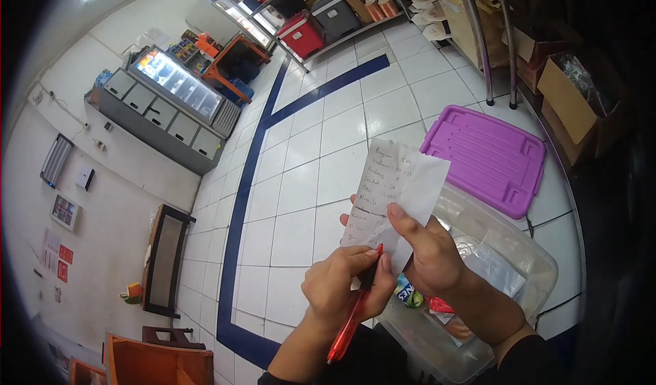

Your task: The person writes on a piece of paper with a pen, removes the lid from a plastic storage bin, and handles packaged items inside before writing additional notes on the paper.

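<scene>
My left hand (342, 286) is closed around a red pen (350, 327) with a dark grip. The pen's tip meets the lower part of a white paper slip (403, 187). Handwritten lines, some with numbers, run down the slip, and a drawn line crosses it midway. On the slip's right edge my right hand (434, 255) presses its thumb to the front, with fingertips showing past the left edge. Below my hands stands a clear plastic bin (543, 269) holding a green packet (408, 293), something red and clear plastic bags (493, 269).
A purple lid (486, 159) lies on the white tiled floor (294, 231) beside the bin. At right are an open cardboard box (570, 104) and metal shelf legs (478, 50). A display fridge (181, 84) stands far left, and orange wooden furniture (160, 357) at lower left.
</scene>
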Demonstrator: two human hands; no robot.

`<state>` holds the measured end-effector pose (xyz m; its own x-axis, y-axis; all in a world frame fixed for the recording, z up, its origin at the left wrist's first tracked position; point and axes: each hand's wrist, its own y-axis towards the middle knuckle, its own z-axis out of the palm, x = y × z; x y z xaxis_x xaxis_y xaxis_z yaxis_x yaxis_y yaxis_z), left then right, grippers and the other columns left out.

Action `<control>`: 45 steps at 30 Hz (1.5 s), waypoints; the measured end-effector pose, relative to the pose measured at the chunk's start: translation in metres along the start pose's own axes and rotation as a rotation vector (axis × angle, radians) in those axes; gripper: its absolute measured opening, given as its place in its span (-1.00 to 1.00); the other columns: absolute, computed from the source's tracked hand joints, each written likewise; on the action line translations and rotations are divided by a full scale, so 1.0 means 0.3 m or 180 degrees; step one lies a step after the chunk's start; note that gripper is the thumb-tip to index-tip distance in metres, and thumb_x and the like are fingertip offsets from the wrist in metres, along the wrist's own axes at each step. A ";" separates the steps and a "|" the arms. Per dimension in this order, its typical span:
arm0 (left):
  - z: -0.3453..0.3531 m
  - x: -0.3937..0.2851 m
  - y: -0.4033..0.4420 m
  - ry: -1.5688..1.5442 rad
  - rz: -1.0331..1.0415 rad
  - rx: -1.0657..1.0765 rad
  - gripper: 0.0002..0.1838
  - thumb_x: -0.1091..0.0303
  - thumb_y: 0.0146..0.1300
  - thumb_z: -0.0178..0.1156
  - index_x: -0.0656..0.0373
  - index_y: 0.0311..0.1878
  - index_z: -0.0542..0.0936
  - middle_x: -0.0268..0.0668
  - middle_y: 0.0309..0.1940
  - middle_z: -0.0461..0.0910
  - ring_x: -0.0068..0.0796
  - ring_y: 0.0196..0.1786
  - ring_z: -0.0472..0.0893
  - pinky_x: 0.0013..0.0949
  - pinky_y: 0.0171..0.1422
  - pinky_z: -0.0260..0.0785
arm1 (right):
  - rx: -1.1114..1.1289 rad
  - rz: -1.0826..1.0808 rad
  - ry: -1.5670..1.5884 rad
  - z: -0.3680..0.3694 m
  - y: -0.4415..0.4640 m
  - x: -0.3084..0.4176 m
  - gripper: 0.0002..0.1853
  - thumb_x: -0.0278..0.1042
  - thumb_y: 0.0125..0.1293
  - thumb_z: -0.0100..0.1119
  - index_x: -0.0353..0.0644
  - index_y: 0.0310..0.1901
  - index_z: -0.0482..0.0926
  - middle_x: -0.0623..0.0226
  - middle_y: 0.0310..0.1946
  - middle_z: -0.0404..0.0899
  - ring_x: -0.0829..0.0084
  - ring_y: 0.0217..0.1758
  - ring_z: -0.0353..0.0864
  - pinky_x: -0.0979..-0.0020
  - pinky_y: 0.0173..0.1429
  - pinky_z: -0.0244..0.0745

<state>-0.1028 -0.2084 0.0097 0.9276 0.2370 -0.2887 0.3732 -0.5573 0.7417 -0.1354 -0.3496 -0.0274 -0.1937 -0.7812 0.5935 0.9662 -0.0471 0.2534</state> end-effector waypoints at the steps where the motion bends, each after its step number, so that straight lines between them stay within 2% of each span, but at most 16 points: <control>1: -0.001 -0.003 -0.002 0.0002 -0.0013 -0.0001 -0.80 0.54 0.05 0.40 0.38 -0.34 0.54 0.00 -0.45 0.69 -0.43 -0.48 0.70 -0.52 -0.40 0.52 | -0.0002 0.0013 0.0002 0.006 -0.001 0.004 -0.43 -0.21 0.57 -0.24 -0.42 0.44 0.02 -0.04 0.25 0.36 0.01 0.35 0.43 0.08 0.39 0.42; 10: -0.017 -0.020 -0.011 0.0324 -0.0162 -0.0184 -0.77 0.48 0.06 0.45 0.37 -0.34 0.56 -0.08 -0.48 0.70 -0.47 -0.52 0.70 -0.52 -0.41 0.53 | 0.0083 -0.0030 -0.0079 0.049 -0.012 0.001 -0.43 -0.20 0.58 -0.24 -0.39 0.46 0.02 -0.02 0.31 0.33 0.00 0.41 0.37 0.06 0.44 0.35; 12: -0.021 -0.017 -0.011 0.0358 -0.0152 -0.0176 -0.76 0.46 0.07 0.45 0.36 -0.34 0.57 -0.09 -0.48 0.70 -0.47 -0.51 0.70 -0.52 -0.41 0.53 | 0.0037 -0.0165 -0.0208 0.058 -0.015 -0.004 -0.42 -0.11 0.59 -0.21 -0.40 0.42 0.11 -0.08 0.20 0.47 0.23 0.25 0.53 0.25 0.31 0.47; 16: -0.029 -0.019 -0.013 0.0353 -0.0184 -0.0141 -0.76 0.46 0.07 0.45 0.36 -0.33 0.57 -0.11 -0.47 0.70 -0.48 -0.51 0.70 -0.52 -0.41 0.53 | 0.0016 -0.0120 -0.0153 0.059 -0.017 -0.005 -0.42 -0.11 0.59 -0.21 -0.40 0.43 0.11 -0.08 0.21 0.47 0.22 0.26 0.52 0.25 0.31 0.46; 18: -0.028 -0.016 -0.018 0.0287 -0.0122 -0.0166 -0.76 0.48 0.06 0.44 0.38 -0.33 0.56 -0.10 -0.47 0.70 -0.47 -0.51 0.70 -0.52 -0.41 0.53 | 0.0107 -0.0028 -0.0197 0.064 -0.021 0.009 -0.41 -0.20 0.58 -0.25 -0.40 0.47 0.00 -0.03 0.33 0.32 -0.01 0.43 0.36 0.06 0.45 0.34; 22: -0.030 -0.032 -0.016 0.0422 -0.0245 -0.0228 -0.77 0.49 0.06 0.44 0.37 -0.33 0.56 -0.10 -0.47 0.70 -0.47 -0.51 0.71 -0.52 -0.39 0.54 | 0.0147 -0.0016 -0.0222 0.064 -0.020 0.008 -0.41 -0.19 0.58 -0.25 -0.40 0.47 0.00 -0.04 0.33 0.31 -0.01 0.43 0.36 0.06 0.45 0.34; 24: -0.029 -0.024 -0.020 0.0270 -0.0053 -0.0233 -0.77 0.48 0.05 0.44 0.36 -0.32 0.57 -0.12 -0.47 0.71 -0.48 -0.50 0.71 -0.52 -0.39 0.54 | 0.0059 -0.0167 -0.0287 0.067 -0.020 0.002 -0.40 -0.09 0.59 -0.21 -0.42 0.42 0.09 -0.09 0.21 0.47 0.22 0.26 0.52 0.24 0.32 0.45; 31: -0.025 -0.036 -0.013 0.0343 -0.0188 -0.0086 -0.76 0.48 0.04 0.46 0.34 -0.33 0.57 -0.12 -0.46 0.71 -0.46 -0.49 0.72 -0.51 -0.38 0.56 | 0.0052 -0.0167 -0.0325 0.051 -0.020 -0.004 -0.41 -0.08 0.59 -0.20 -0.42 0.41 0.11 -0.09 0.20 0.47 0.23 0.24 0.53 0.26 0.30 0.46; 33: -0.025 -0.035 -0.012 0.0295 -0.0203 -0.0025 -0.76 0.47 0.04 0.46 0.35 -0.34 0.57 -0.10 -0.46 0.71 -0.45 -0.49 0.73 -0.51 -0.39 0.56 | 0.0144 -0.0033 -0.0324 0.050 -0.018 0.008 -0.43 -0.19 0.58 -0.25 -0.42 0.44 0.07 -0.01 0.29 0.36 0.05 0.41 0.39 0.10 0.43 0.36; 37: -0.008 -0.008 -0.016 0.0161 0.0133 -0.0215 -0.76 0.51 -0.02 0.44 0.23 -0.32 0.56 -0.24 -0.51 0.67 -0.42 -0.58 0.65 -0.47 -0.54 0.45 | 0.0123 -0.0070 -0.0328 0.051 -0.017 0.001 -0.43 -0.19 0.58 -0.25 -0.44 0.43 0.07 -0.01 0.29 0.36 0.05 0.40 0.40 0.10 0.43 0.36; 39: -0.006 -0.006 -0.019 0.0194 0.0031 -0.0180 -0.75 0.51 -0.03 0.45 0.23 -0.32 0.56 -0.24 -0.50 0.67 -0.43 -0.60 0.64 -0.47 -0.55 0.44 | 0.0080 -0.0214 -0.0297 0.046 -0.013 -0.010 -0.44 -0.12 0.59 -0.18 -0.41 0.39 0.16 -0.07 0.17 0.49 0.24 0.23 0.55 0.26 0.30 0.46; 45: -0.005 0.000 -0.015 0.0136 0.0078 -0.0178 -0.74 0.50 -0.04 0.46 0.23 -0.32 0.56 -0.24 -0.49 0.67 -0.43 -0.61 0.63 -0.47 -0.56 0.43 | 0.0073 -0.0168 -0.0195 0.049 -0.012 -0.005 -0.43 -0.12 0.59 -0.19 -0.41 0.41 0.11 -0.10 0.18 0.49 0.19 0.26 0.54 0.21 0.32 0.45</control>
<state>-0.1046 -0.2048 0.0072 0.9346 0.2583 -0.2447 0.3478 -0.5183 0.7813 -0.1410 -0.3391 -0.0181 -0.2550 -0.7383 0.6244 0.9503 -0.0723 0.3027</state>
